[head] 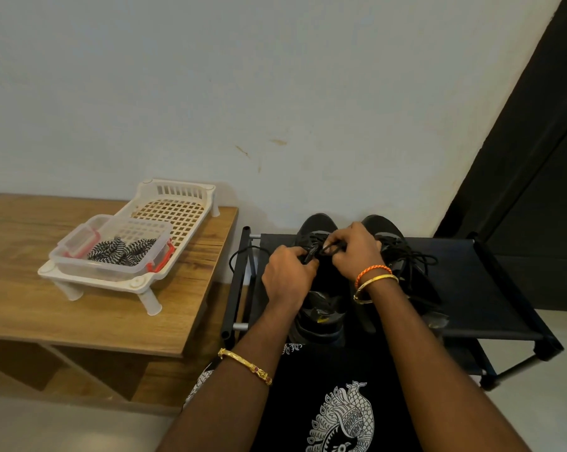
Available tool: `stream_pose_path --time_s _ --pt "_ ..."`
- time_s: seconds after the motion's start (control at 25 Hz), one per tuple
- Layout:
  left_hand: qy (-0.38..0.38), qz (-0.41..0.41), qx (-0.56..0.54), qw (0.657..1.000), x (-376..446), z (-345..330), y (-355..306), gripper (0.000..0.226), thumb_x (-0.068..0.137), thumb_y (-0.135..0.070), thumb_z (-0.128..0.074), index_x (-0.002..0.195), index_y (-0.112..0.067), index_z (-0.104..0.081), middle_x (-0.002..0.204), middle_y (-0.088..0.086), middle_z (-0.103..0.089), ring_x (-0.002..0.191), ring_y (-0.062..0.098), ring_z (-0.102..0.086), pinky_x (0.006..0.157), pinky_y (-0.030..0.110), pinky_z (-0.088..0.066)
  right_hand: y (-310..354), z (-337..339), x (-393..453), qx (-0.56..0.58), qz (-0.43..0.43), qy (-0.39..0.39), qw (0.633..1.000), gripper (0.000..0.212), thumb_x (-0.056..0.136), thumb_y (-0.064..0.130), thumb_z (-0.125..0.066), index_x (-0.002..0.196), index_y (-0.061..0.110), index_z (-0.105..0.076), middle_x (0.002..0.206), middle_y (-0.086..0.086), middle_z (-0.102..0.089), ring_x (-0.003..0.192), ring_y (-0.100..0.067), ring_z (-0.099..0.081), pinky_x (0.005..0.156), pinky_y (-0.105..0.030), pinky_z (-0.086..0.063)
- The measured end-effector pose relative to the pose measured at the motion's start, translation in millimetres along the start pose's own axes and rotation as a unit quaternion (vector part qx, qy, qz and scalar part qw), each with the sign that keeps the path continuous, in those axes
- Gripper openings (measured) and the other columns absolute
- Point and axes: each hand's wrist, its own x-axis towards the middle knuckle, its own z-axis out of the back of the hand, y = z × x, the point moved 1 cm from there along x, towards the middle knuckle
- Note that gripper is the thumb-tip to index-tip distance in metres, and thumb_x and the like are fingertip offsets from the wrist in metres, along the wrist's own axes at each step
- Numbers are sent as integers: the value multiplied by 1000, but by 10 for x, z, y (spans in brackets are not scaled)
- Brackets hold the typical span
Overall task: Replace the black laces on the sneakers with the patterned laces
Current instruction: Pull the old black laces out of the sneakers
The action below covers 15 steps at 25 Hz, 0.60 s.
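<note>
Two black sneakers stand side by side on a black rack (491, 288), toes toward the wall: the left sneaker (319, 308) and the right sneaker (403, 256). My left hand (287, 275) and my right hand (354, 247) both pinch the black lace (331, 247) over the left sneaker's eyelets. A loose end of that lace (239, 252) loops off to the left. The right sneaker's black laces (419, 256) lie loose. Black-and-white patterned laces (122, 252) lie in a clear plastic box (112, 272) on the table.
The clear box sits in a white slotted tray (177, 210) on a wooden table (63, 314) to the left of the rack. A pale wall is close behind, and a dark panel (530, 158) stands at the right.
</note>
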Motion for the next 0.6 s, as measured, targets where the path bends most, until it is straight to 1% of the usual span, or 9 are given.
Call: stream_pose_path --time_s 0.08,0.16,0.32,0.36,0.4,0.44,0.48,0.52,0.6 --pt "0 -1 0 1000 4 -6 7 25 83 -39 -66 102 -24 -72 83 -1 -66 73 17 -61 47 24 -34 -65 95 12 128 -29 -20 991 27 76 -6 -57 70 20 -64 73 1 -59 73 -15 -56 75 -30 -45" --pt "3 -3 -4 1000 9 -14 15 25 83 -39 -66 102 -24 -72 85 0 -67 76 17 -62 50 25 -38 -137 194 45 258 -84 -41 961 22 85 -5 -56 71 12 -58 72 -2 -56 72 -15 -52 65 -22 -44" --pt "1 -6 -7 1000 7 -13 8 24 83 -38 -66 101 -24 -73 86 0 -67 75 16 -61 48 23 -35 -180 204 75 560 -207 -18 802 24 98 1 -37 79 12 -48 84 -3 -60 75 -14 -60 67 -25 -48" --pt "1 -5 -7 1000 6 -12 7 24 82 -37 -66 101 -23 -73 85 0 -67 74 15 -60 46 22 -33 -143 182 62 584 -210 -9 784 23 99 2 -34 83 12 -47 83 -4 -62 71 -14 -63 67 -27 -49" --pt "2 -4 -7 1000 6 -4 -2 23 82 -37 -67 100 -23 -73 84 0 -67 72 15 -59 45 22 -31 -113 146 52 551 -197 -16 811 21 99 4 -34 84 12 -47 78 -5 -62 67 -14 -64 67 -29 -49" --pt "2 -4 -9 1000 4 5 -8 23 83 -36 -67 100 -23 -73 82 -1 -66 70 14 -58 45 21 -30 -88 116 43 453 -158 -32 877 19 98 5 -38 84 12 -49 75 -4 -61 66 -14 -62 67 -31 -48" --pt "3 -3 -10 1000 3 11 -11 23 83 -36 -67 100 -22 -73 79 -3 -64 67 12 -56 44 21 -29 -79 88 46 298 -98 -46 948 17 96 8 -43 85 12 -55 78 -4 -60 70 -17 -60 71 -33 -48" --pt "5 -2 -13 1000 4 14 -8 22 83 -35 -67 99 -22 -73 75 -5 -62 63 10 -53 44 20 -28 -49 53 39 141 -35 -43 988 15 95 11 -47 89 10 -61 85 -6 -60 80 -21 -59 78 -34 -46" --pt "11 0 -18 1000 7 14 5 21 83 -34 -67 98 -21 -73 71 -6 -58 59 9 -50 43 20 -27 19 -6 52 -73 36 2 997 19 95 18 -50 101 11 -67 102 -11 -57 99 -28 -53 90 -40 -43"
